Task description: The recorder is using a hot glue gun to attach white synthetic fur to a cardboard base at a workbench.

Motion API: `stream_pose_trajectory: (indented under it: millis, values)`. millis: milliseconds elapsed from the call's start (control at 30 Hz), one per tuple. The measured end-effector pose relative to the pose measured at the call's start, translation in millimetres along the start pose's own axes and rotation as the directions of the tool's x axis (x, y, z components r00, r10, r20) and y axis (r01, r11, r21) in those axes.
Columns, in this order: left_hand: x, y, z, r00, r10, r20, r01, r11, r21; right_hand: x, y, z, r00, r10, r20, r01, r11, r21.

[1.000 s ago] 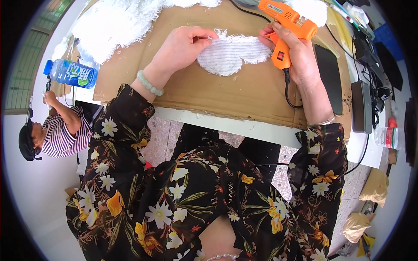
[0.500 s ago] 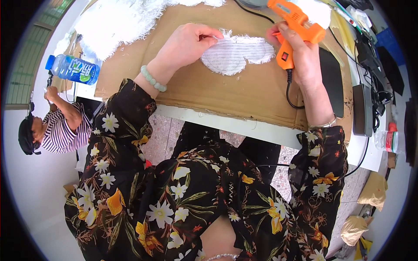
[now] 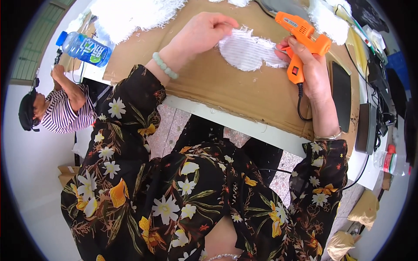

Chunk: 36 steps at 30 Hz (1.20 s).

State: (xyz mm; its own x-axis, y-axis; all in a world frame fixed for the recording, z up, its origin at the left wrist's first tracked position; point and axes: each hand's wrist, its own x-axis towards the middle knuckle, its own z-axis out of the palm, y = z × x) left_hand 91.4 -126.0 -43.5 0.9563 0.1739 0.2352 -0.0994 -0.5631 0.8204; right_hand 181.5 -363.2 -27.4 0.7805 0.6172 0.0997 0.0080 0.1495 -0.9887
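A white fabric piece [image 3: 247, 51] with frayed edges and faint stripes lies over the cardboard sheet [image 3: 209, 82], narrowing toward its right end. My left hand [image 3: 203, 34], with a beaded bracelet at the wrist, pinches the upper left edge of the fabric between thumb and fingers. In my right hand [image 3: 314, 71] is an orange hot glue gun [image 3: 300, 30], gripped by its handle with the cord hanging down. The fingertips of that hand are close to the fabric's right end; whether they touch it I cannot tell. The gun's nozzle points to the upper left.
White fluffy fabric [image 3: 135, 17] is heaped at the far left, beside a blue-capped bottle [image 3: 83, 48]. Right of the glue gun lies a dark flat panel [image 3: 340, 95]. Cables and a black box [image 3: 365, 128] line the right edge. Another person [image 3: 65, 102] in stripes works at left.
The whole view has turned and shifted slightly. My left hand has moved a little up and right with the fabric's edge. The right hand keeps its hold on the glue gun.
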Motion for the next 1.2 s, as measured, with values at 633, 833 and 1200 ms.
stream_pose_trajectory:
  millis: [633,833,1200]
  values:
    - [-74,32,11,0.795,0.592,0.129,-0.561,0.638,0.527,1,2,-5,1.000,0.001,-0.016,-0.002,1.000,-0.013]
    - [-75,34,12,0.811,0.549,0.203,-0.563,0.634,0.531,2,4,-6,0.997,0.025,-0.075,-0.025,1.000,-0.005]
    - [-65,38,16,0.791,0.557,0.253,-0.594,0.602,0.534,-1,2,-4,0.993,0.035,-0.109,-0.039,0.998,-0.039]
